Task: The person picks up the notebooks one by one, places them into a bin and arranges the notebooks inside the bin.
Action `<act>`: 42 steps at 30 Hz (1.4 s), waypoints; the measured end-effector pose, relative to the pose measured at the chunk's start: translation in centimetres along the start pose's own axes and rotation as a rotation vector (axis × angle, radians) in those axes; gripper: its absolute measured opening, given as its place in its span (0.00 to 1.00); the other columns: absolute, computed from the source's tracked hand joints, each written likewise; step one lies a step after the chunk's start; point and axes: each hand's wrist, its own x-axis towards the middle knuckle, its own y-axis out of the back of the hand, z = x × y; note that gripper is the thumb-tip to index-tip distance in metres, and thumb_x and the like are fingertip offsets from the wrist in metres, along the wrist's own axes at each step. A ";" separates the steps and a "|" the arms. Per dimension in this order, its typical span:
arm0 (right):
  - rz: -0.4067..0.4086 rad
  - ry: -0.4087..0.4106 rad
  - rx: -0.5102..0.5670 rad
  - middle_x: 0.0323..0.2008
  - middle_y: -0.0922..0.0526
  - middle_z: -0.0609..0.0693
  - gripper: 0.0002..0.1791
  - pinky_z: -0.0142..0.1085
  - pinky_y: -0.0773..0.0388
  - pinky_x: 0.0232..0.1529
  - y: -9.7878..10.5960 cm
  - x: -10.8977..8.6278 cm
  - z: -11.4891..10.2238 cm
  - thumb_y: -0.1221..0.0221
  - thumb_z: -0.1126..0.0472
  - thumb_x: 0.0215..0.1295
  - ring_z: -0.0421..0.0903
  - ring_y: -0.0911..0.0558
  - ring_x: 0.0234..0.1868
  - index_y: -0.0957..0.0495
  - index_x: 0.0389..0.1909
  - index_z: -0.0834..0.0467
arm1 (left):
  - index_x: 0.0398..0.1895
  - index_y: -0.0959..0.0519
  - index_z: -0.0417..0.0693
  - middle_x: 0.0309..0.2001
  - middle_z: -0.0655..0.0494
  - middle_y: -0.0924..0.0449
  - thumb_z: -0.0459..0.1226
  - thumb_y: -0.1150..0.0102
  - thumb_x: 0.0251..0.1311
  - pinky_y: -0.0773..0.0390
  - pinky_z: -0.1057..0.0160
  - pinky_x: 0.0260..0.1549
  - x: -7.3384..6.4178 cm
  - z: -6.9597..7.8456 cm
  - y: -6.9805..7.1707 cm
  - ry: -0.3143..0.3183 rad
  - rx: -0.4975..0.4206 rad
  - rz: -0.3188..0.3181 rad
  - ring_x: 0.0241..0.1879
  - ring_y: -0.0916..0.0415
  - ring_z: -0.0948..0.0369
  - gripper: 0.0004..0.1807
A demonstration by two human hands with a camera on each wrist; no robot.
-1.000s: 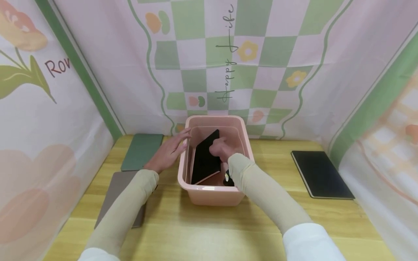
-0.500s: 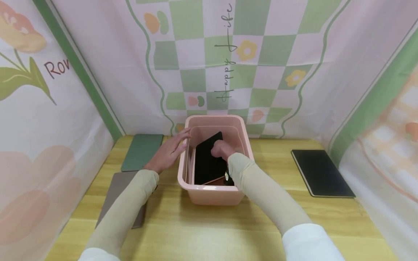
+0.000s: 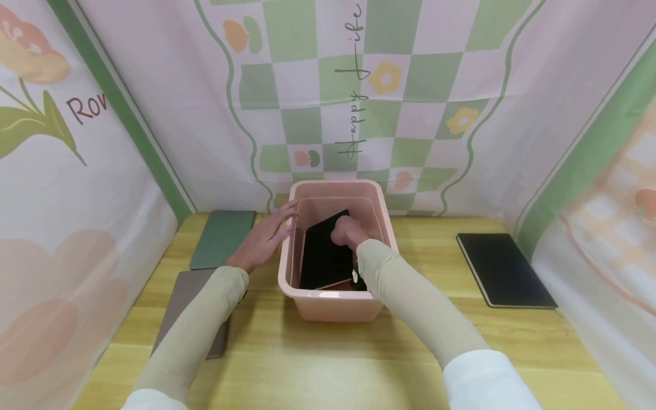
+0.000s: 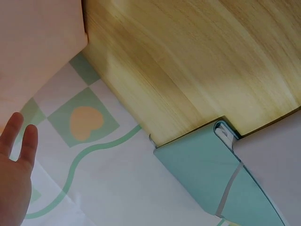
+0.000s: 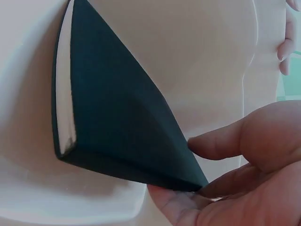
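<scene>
A pink plastic bin (image 3: 338, 308) stands on the wooden table, near the back. Inside it is a black notebook (image 3: 323, 256), slanted. My right hand (image 3: 348, 232) reaches into the bin and grips this notebook. In the right wrist view, the thumb is at one edge of the notebook (image 5: 122, 108) and the fingers of the right hand (image 5: 254, 174) are curled under its corner; pale page edges show on the far side. My left hand (image 3: 262, 239) rests at the bin's left rim with fingers extended. Only part of the left hand (image 4: 14, 174) shows in the left wrist view.
A green notebook (image 3: 222, 239) lies at the table's back left, with a grey-brown notebook (image 3: 179, 302) in front, partly under the left forearm. Another black notebook (image 3: 504, 270) lies on the right. Patterned cloth (image 3: 338, 85) hangs behind and at both sides.
The notebook in the bin has turned slightly and sunk a little, its top corner shifting right and down with my right hand. My left hand has stayed at the rim.
</scene>
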 end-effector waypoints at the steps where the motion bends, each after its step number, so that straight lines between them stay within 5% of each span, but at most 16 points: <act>1: 0.004 0.003 0.033 0.25 0.36 0.49 0.18 0.40 0.31 0.40 0.0 0.0 0.0 0.53 0.64 0.70 0.49 0.32 0.31 0.41 0.19 0.53 | 0.73 0.33 0.59 0.82 0.61 0.47 0.50 0.65 0.81 0.39 0.47 0.75 0.0 0.0 0.0 0.002 0.001 0.000 0.79 0.44 0.58 0.23; 19: 0.152 0.098 0.124 0.20 0.38 0.47 0.12 0.37 0.34 0.29 0.2 0.3 0.1 0.51 0.62 0.63 0.45 0.37 0.19 0.40 0.21 0.55 | 0.74 0.35 0.62 0.83 0.69 0.51 0.53 0.68 0.81 0.41 0.48 0.77 0.0 0.1 -0.1 0.032 0.022 -0.009 0.80 0.46 0.59 0.24; 22: 0.137 0.100 0.095 0.28 0.29 0.52 0.07 0.39 0.31 0.34 0.2 0.3 0.2 0.50 0.60 0.63 0.48 0.31 0.26 0.29 0.34 0.61 | 0.74 0.35 0.62 0.83 0.68 0.51 0.52 0.68 0.81 0.41 0.47 0.76 0.0 0.1 -0.1 0.031 0.020 -0.007 0.80 0.45 0.59 0.24; 26: 0.078 0.097 0.054 0.47 0.24 0.58 0.22 0.41 0.27 0.45 0.2 0.3 0.4 0.48 0.57 0.64 0.52 0.26 0.39 0.27 0.54 0.67 | 0.74 0.35 0.62 0.83 0.67 0.50 0.53 0.68 0.81 0.41 0.48 0.77 0.0 0.1 -0.1 0.039 0.017 -0.009 0.80 0.45 0.60 0.25; 30: 0.088 0.141 0.009 0.38 0.22 0.55 0.12 0.40 0.24 0.46 0.0 0.5 0.2 0.45 0.54 0.63 0.51 0.25 0.38 0.23 0.30 0.60 | 0.75 0.36 0.64 0.83 0.67 0.50 0.54 0.69 0.81 0.42 0.48 0.77 -0.1 0.1 -0.1 0.053 0.013 -0.012 0.80 0.46 0.61 0.25; 34: 0.111 0.193 -0.040 0.25 0.26 0.49 0.19 0.40 0.23 0.44 -0.2 0.6 -0.1 0.43 0.51 0.65 0.49 0.25 0.33 0.32 0.17 0.53 | 0.75 0.37 0.67 0.83 0.68 0.50 0.55 0.69 0.81 0.41 0.47 0.77 -0.1 0.1 -0.2 0.049 0.012 -0.011 0.80 0.46 0.61 0.25; 37: 0.097 0.201 -0.048 0.33 0.20 0.53 0.17 0.41 0.22 0.51 -0.3 0.8 -0.2 0.43 0.48 0.67 0.51 0.20 0.40 0.24 0.27 0.58 | 0.75 0.36 0.66 0.83 0.66 0.50 0.55 0.69 0.81 0.40 0.46 0.76 -0.1 0.1 -0.3 0.040 0.007 -0.005 0.80 0.46 0.60 0.25; 39: 0.085 0.207 -0.063 0.49 0.16 0.58 0.22 0.43 0.24 0.62 -0.4 1.1 -0.2 0.43 0.46 0.69 0.54 0.19 0.53 0.19 0.44 0.63 | 0.75 0.36 0.65 0.83 0.65 0.50 0.55 0.68 0.81 0.41 0.46 0.76 -0.1 0.1 -0.2 0.039 0.004 -0.004 0.80 0.46 0.60 0.25; 42: 0.125 0.259 -0.156 0.61 0.19 0.62 0.35 0.47 0.28 0.69 -1.0 3.5 0.4 0.42 0.40 0.68 0.56 0.22 0.64 0.24 0.62 0.65 | 0.75 0.36 0.66 0.83 0.66 0.50 0.55 0.68 0.81 0.41 0.46 0.77 -0.1 0.1 -0.2 0.041 0.002 -0.003 0.80 0.47 0.60 0.25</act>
